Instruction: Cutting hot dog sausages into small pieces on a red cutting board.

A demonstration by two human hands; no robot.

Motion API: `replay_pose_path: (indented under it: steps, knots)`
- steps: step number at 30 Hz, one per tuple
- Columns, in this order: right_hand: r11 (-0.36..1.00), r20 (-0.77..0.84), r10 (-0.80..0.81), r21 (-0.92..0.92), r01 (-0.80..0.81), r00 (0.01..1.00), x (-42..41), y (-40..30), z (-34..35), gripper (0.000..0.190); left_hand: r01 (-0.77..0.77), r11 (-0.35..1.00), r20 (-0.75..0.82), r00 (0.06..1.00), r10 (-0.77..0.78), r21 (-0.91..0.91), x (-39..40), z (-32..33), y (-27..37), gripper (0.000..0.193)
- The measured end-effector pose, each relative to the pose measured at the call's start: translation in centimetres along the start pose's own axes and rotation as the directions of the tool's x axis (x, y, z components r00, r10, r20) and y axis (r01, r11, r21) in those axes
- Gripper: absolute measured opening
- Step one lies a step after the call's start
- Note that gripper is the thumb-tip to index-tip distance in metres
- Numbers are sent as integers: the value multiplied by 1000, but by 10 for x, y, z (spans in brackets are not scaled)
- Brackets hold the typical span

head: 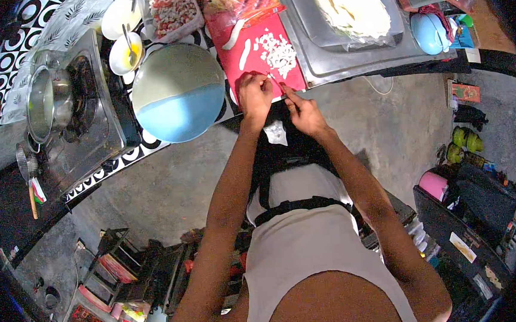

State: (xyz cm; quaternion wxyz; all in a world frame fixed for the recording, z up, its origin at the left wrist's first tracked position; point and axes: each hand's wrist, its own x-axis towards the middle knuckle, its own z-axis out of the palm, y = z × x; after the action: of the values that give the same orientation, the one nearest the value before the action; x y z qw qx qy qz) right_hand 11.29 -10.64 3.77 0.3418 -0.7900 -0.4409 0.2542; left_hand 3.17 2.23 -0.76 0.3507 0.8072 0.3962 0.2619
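Observation:
A red cutting board (232,50) lies at the counter's front edge. On it is a pile of diced white food (279,54), with a white food strip (244,54) and a curved white strip (233,35) to its left. My left hand (255,94) rests at the board's near edge, fingers bent around a small white piece mostly hidden by them. In my right hand (306,114) is a knife (276,83); its handle is mostly covered by the fingers and its thin blade points towards my left fingertips. A packet of sausages (251,0) covers the board's far end.
Left of the board stand a large bowl (179,92), a plastic container of diced red and white food (173,14), and small bowls with spoons (116,56). A pot (49,99) sits by the stove (96,127). Pale stacked sheets (355,10) lie on a tray (310,36) at right.

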Motion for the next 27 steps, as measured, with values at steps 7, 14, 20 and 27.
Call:
replay_pose_path:
  steps: [7,14,20,27]
  knots:
    - [1000,31,-17,-14,18,999,19,13,7,39,-22,1000,-35,999,22,-20,0,9,-5,8]
    - [1000,165,-19,13,17,986,9,31,-1,54,-29,994,-48,998,34,106,-5,14,-6,12]
    - [926,27,-376,37,375,926,17,65,-8,53,81,978,-67,995,-69,191,-3,9,13,15]
    - [989,178,-140,82,127,974,27,51,-18,43,122,967,-119,988,-97,222,-14,-8,14,10]
